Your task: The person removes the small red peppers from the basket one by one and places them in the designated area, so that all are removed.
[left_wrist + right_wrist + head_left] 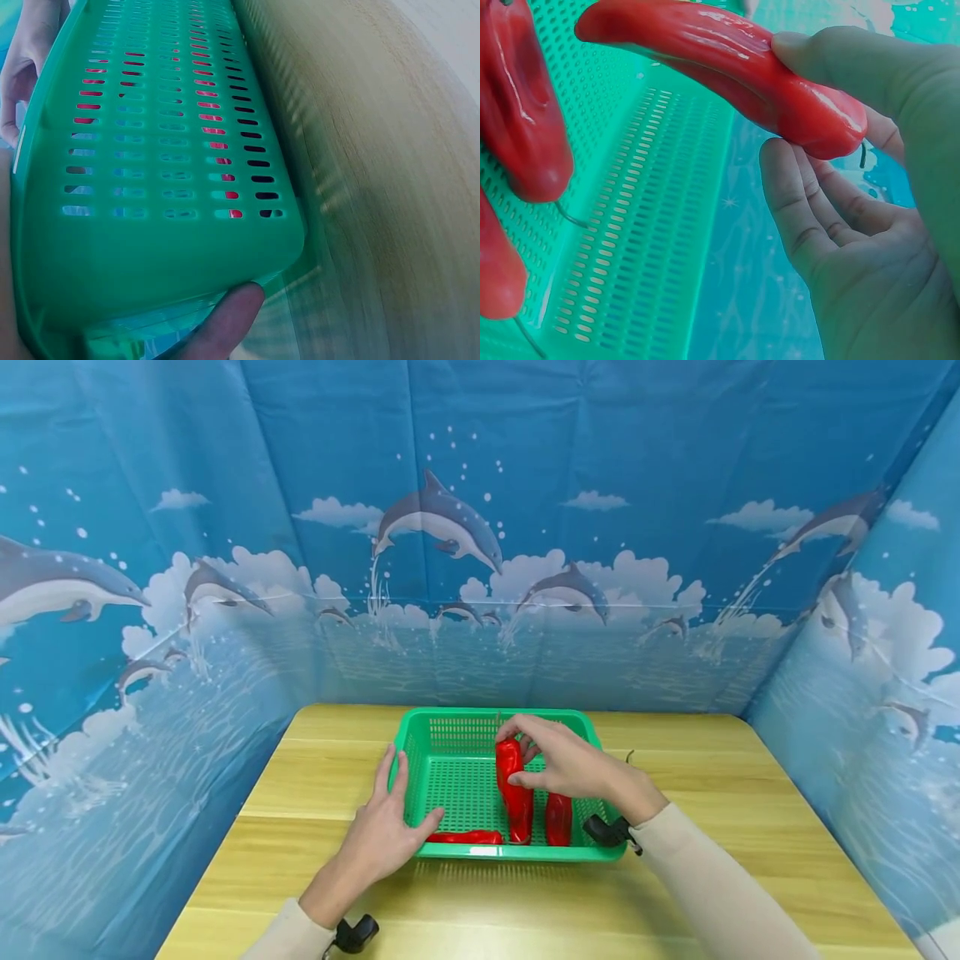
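— Dolphin backdrop point(480, 435) behind, wooden surface point(285, 877) below, green basket point(525, 852) on top!

— Left grip point(375, 835) at its near corner, fingers straight, not clamped. That light touch might let the basket slide if bumped.

— Right grip point(562, 762) pinching the tilted pepper point(517, 802) inside the basket!

— Glossy skin, a fingertip hold up by the stem point(863, 154): it could twist free and drop onto the pepper alongside point(558, 822).

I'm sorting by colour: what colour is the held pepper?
The pepper is red, clearest in the right wrist view.
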A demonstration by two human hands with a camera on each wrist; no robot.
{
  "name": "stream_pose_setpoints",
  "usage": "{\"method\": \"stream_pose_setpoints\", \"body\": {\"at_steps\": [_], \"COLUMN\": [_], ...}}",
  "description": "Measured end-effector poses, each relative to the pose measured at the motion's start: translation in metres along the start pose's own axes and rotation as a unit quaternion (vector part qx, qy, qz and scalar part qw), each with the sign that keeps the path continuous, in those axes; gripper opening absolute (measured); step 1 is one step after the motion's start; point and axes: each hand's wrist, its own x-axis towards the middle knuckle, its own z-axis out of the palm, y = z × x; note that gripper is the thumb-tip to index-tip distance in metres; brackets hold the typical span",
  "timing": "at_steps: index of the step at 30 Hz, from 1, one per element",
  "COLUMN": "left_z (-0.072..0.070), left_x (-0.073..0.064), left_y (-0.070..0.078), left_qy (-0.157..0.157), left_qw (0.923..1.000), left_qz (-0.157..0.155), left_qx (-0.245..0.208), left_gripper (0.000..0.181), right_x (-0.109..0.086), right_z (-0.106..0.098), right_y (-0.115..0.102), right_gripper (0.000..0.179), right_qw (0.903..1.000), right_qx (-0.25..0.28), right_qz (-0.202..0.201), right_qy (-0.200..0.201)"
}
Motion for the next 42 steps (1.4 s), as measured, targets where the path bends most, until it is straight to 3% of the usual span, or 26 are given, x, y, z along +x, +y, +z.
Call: {"method": "stream_pose_setpoints", "body": {"at_steps": [24, 38, 42], "left_z": [-0.002, -0.001, -0.001], "left_x": [0.003, 0.004, 0.003], "left_y": [-0.003, -0.003, -0.005], "left_qy": [0.001, 0.0, -0.002], "left_qw": [0.9999, 0.9999, 0.9999], "left_qz": [0.011, 0.015, 0.017], "left_qx": [0.0, 0.001, -0.001], "left_gripper": [0.113, 0.112, 0.113], "right_x": [-0.008, -0.015, -0.017], "right_z": [-0.006, -0.007, -0.007], "right_y": [-0.002, -0.005, -0.005], "right_gripper": [0.057, 0.057, 0.059], "right_qw": [0.9998, 0.9985, 0.9989], "right_qx": [-0.01, -0.026, -0.016], "right_qz": [0.004, -0.018, -0.005], "right_qy": [0.015, 0.044, 0.043]}}
